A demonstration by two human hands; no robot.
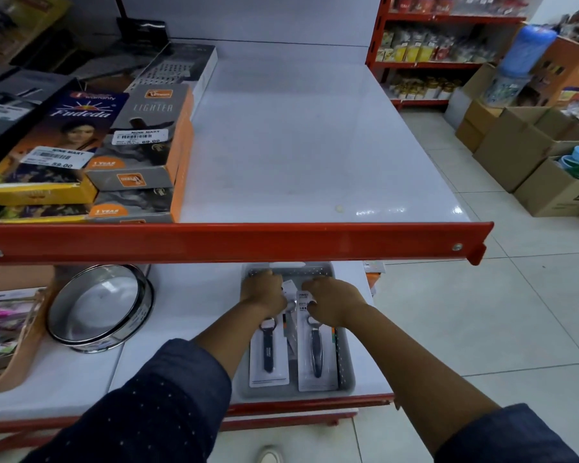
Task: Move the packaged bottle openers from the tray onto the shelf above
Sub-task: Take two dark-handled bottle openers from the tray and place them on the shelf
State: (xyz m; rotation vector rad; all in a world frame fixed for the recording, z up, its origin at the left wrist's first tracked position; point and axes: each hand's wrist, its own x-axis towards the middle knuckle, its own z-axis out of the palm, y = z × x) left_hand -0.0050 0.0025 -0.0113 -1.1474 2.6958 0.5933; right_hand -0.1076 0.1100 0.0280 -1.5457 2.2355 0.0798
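Note:
A grey plastic tray (pixel 346 375) sits on the lower white shelf and holds packaged bottle openers on white cards. One packaged opener (pixel 268 355) lies at the tray's left, another opener (pixel 316 359) at its right, with more cards between them. My left hand (pixel 264 292) rests on the top of the left card, fingers curled over it. On the top of the right card, my right hand (pixel 335 300) is curled the same way. The white upper shelf (pixel 298 145) with a red front lip lies just above the tray.
Boxed lighters (pixel 147 145) and graters are stacked on the upper shelf's left. A round steel sieve (pixel 101 305) stands left of the tray. Cardboard boxes (pixel 532 155) crowd the tiled floor at right. The upper shelf's red lip (pixel 234 242) overhangs the tray's far end.

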